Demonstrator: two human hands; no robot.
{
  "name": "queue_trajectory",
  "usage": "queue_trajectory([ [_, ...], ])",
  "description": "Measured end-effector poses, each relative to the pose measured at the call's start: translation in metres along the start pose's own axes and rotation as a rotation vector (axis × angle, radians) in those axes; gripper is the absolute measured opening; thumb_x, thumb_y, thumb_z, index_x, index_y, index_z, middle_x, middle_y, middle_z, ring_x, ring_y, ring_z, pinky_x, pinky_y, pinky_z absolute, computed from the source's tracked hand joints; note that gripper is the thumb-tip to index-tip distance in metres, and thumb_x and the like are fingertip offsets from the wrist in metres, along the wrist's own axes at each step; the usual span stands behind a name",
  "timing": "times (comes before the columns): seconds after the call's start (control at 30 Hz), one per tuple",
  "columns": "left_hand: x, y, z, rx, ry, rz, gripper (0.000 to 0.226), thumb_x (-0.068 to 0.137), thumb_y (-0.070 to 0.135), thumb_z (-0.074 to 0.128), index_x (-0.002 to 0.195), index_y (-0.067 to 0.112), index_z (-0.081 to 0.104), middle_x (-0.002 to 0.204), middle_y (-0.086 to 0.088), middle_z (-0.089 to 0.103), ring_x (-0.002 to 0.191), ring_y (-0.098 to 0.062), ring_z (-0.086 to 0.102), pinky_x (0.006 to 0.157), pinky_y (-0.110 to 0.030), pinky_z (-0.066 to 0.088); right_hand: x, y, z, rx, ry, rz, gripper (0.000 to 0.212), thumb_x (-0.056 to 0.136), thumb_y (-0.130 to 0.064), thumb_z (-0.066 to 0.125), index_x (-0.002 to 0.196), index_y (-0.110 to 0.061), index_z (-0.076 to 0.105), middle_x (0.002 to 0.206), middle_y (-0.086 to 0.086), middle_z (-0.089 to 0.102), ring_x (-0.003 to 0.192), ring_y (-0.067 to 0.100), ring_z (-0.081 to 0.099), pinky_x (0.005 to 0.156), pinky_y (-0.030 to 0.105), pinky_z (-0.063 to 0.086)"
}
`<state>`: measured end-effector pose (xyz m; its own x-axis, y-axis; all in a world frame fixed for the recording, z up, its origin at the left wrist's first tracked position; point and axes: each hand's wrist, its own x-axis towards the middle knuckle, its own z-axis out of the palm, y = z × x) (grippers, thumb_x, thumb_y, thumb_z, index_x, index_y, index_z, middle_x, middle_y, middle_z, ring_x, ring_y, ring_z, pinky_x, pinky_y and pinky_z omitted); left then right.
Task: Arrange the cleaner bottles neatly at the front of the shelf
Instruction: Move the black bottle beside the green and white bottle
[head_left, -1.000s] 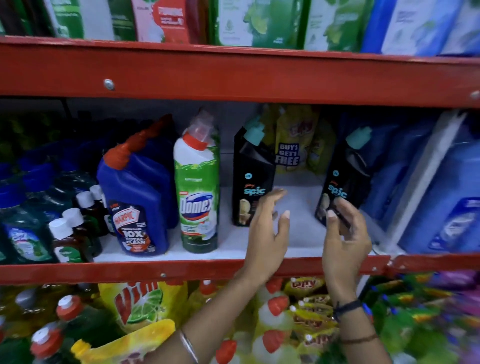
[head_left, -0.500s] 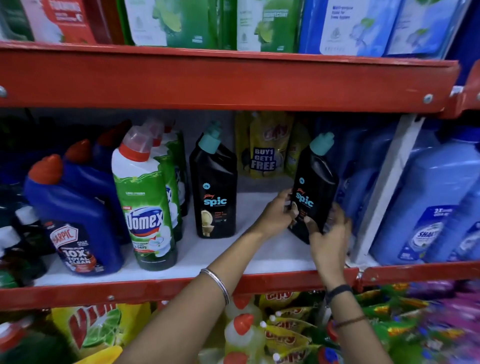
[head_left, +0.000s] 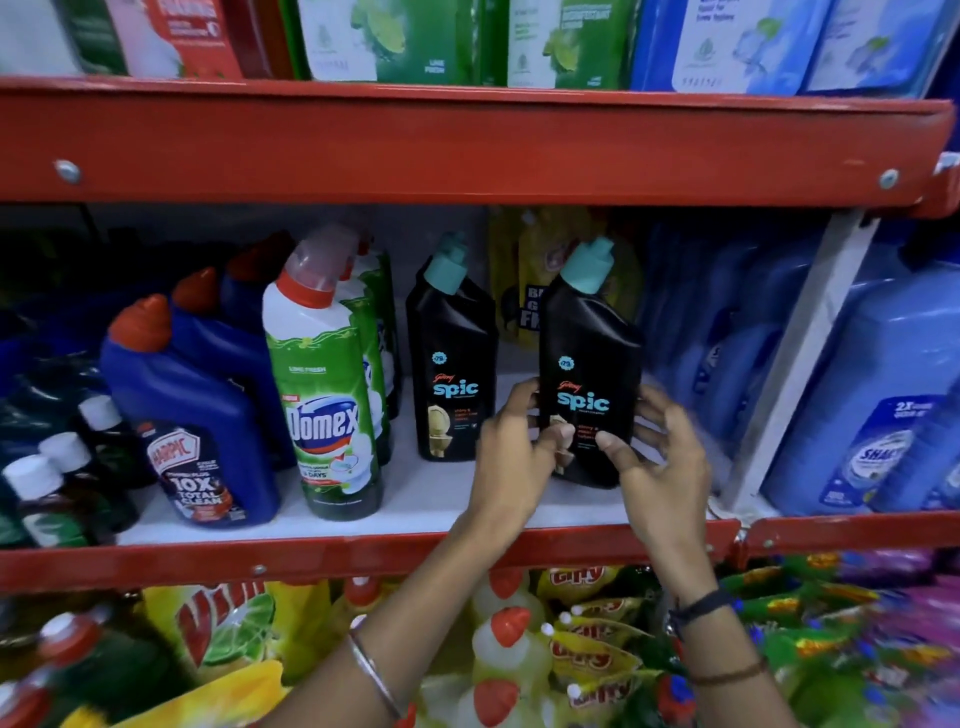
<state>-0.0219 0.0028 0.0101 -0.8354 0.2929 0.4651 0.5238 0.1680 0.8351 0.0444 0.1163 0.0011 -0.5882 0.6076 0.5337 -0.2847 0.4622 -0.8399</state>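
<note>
A black Spic cleaner bottle (head_left: 589, 358) with a teal cap stands on the white shelf board (head_left: 426, 499), right of centre. My left hand (head_left: 511, 457) grips its lower left side and my right hand (head_left: 657, 467) grips its lower right side. A second black Spic bottle (head_left: 452, 364) stands upright just to the left, apart from my hands. Further left stand a green and white Domex bottle (head_left: 324, 410) and a blue Harpic bottle (head_left: 197, 426), each with more bottles lined up behind it.
Yellow refill pouches (head_left: 519, 275) lean at the back of the shelf. A white divider (head_left: 795, 358) separates large blue bottles (head_left: 883, 395) on the right. Small dark bottles with white caps (head_left: 57, 488) sit far left. Red shelf rails (head_left: 363, 558) run in front and above.
Both hands reached in and closed on the right Spic bottle, which was tilted at the back right. It now stands upright, nearer the front and closer to the other Spic bottle.
</note>
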Motion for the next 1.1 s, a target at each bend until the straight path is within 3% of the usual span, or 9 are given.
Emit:
queue_trajectory([
  [0.1, -0.017, 0.001, -0.025, 0.015, 0.099, 0.031, 0.042, 0.087, 0.009, 0.064, 0.127, 0.016, 0.053, 0.098, 0.003, 0.071, 0.074, 0.012, 0.064, 0.067, -0.008, 0.052, -0.012, -0.012, 0.013, 0.083, -0.059, -0.005, 0.049, 0.078, -0.005, 0.071, 0.120, -0.027, 0.056, 0.107, -0.027, 0.059, 0.097, -0.020, 0.056, 0.080, 0.001, 0.044],
  [0.23, -0.032, -0.006, -0.057, 0.124, 0.207, 0.043, 0.045, 0.088, 0.009, 0.060, 0.131, 0.021, 0.052, 0.110, -0.005, 0.073, 0.098, -0.013, 0.069, 0.082, -0.036, 0.059, -0.027, -0.020, 0.035, 0.156, -0.138, 0.001, 0.049, 0.080, -0.005, 0.069, 0.121, -0.028, 0.056, 0.111, -0.026, 0.060, 0.105, -0.004, 0.061, 0.089, 0.012, 0.048],
  [0.4, -0.041, -0.016, -0.083, 0.156, 0.213, 0.005, 0.045, 0.091, 0.008, 0.057, 0.134, 0.020, 0.049, 0.102, -0.009, 0.074, 0.089, -0.015, 0.071, 0.080, -0.039, 0.060, -0.039, -0.019, 0.064, 0.195, -0.199, 0.042, 0.044, 0.081, -0.005, 0.068, 0.118, -0.026, 0.055, 0.110, -0.020, 0.061, 0.106, 0.008, 0.062, 0.085, 0.013, 0.050],
  [0.5, -0.041, -0.023, -0.090, 0.212, 0.233, -0.020, 0.048, 0.090, 0.005, 0.057, 0.136, 0.015, 0.048, 0.108, -0.014, 0.072, 0.094, -0.019, 0.069, 0.082, -0.026, 0.057, -0.043, -0.017, 0.076, 0.203, -0.230, 0.059, 0.042, 0.082, -0.003, 0.067, 0.116, -0.025, 0.055, 0.109, -0.021, 0.060, 0.103, 0.007, 0.062, 0.080, 0.008, 0.050],
  [0.6, -0.040, -0.025, -0.094, 0.257, 0.231, -0.022, 0.048, 0.091, 0.004, 0.056, 0.137, 0.014, 0.048, 0.103, -0.011, 0.072, 0.082, -0.010, 0.065, 0.063, -0.001, 0.045, -0.042, -0.015, 0.083, 0.187, -0.250, 0.048, 0.042, 0.082, -0.003, 0.067, 0.115, -0.025, 0.054, 0.108, -0.023, 0.059, 0.101, 0.000, 0.061, 0.078, 0.004, 0.049],
  [0.77, -0.041, -0.029, -0.096, 0.308, 0.212, -0.018, 0.046, 0.093, 0.005, 0.054, 0.138, 0.013, 0.046, 0.099, -0.009, 0.070, 0.069, -0.005, 0.063, 0.055, 0.000, 0.043, -0.041, -0.011, 0.088, 0.160, -0.270, 0.046, 0.041, 0.081, -0.003, 0.067, 0.116, -0.021, 0.054, 0.107, -0.016, 0.061, 0.097, 0.000, 0.061, 0.076, 0.002, 0.048],
  [0.87, -0.043, -0.035, -0.093, 0.290, 0.223, 0.002, 0.048, 0.095, 0.010, 0.052, 0.141, 0.013, 0.040, 0.105, -0.015, 0.070, 0.077, -0.010, 0.063, 0.065, -0.011, 0.050, -0.038, -0.011, 0.086, 0.132, -0.295, 0.044, 0.041, 0.081, -0.004, 0.068, 0.116, -0.023, 0.054, 0.106, -0.019, 0.061, 0.097, 0.001, 0.062, 0.077, 0.003, 0.048],
  [1.0, -0.051, -0.043, -0.086, 0.149, 0.147, 0.011, 0.056, 0.093, 0.056, 0.034, 0.144, 0.041, 0.019, 0.137, -0.008, 0.053, 0.117, -0.027, 0.058, 0.095, -0.049, 0.052, -0.039, -0.009, 0.081, 0.148, -0.302, 0.032, 0.036, 0.087, -0.024, 0.064, 0.121, -0.025, 0.053, 0.113, -0.015, 0.064, 0.099, -0.008, 0.063, 0.083, 0.009, 0.050],
  [1.1, -0.049, -0.040, -0.084, 0.104, 0.126, 0.027, 0.054, 0.085, 0.073, 0.021, 0.134, 0.066, -0.001, 0.152, -0.004, 0.039, 0.127, -0.030, 0.051, 0.103, -0.050, 0.046, -0.047, -0.005, 0.079, 0.213, -0.255, 0.071, 0.041, 0.088, -0.053, 0.051, 0.123, -0.032, 0.056, 0.120, -0.008, 0.067, 0.109, 0.002, 0.063, 0.095, 0.032, 0.053],
])
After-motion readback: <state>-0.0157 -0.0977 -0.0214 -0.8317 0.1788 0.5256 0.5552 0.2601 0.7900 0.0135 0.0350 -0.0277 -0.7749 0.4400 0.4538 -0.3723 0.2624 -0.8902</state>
